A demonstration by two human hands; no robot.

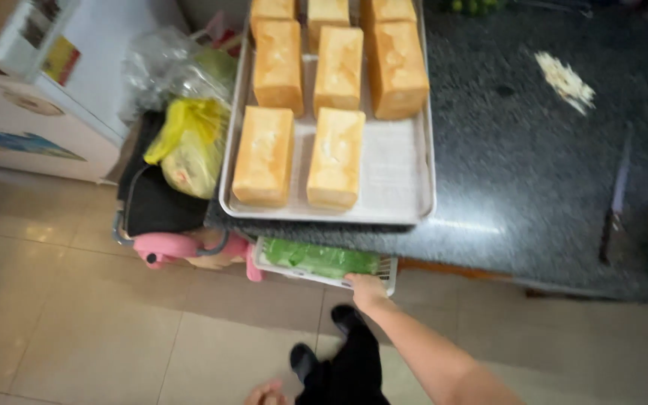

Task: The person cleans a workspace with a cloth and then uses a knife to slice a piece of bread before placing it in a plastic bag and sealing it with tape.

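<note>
R hand (364, 286) grips white basket (388, 268) of greens under counter's (534, 180) front edge – not yet out; L hand (265, 392) low, grip unclear.

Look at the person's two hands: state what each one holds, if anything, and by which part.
The right hand grips the white basket of green leaves by its near rim, fingers over the edge. The left hand, at the bottom edge, holds nothing visible.
</note>
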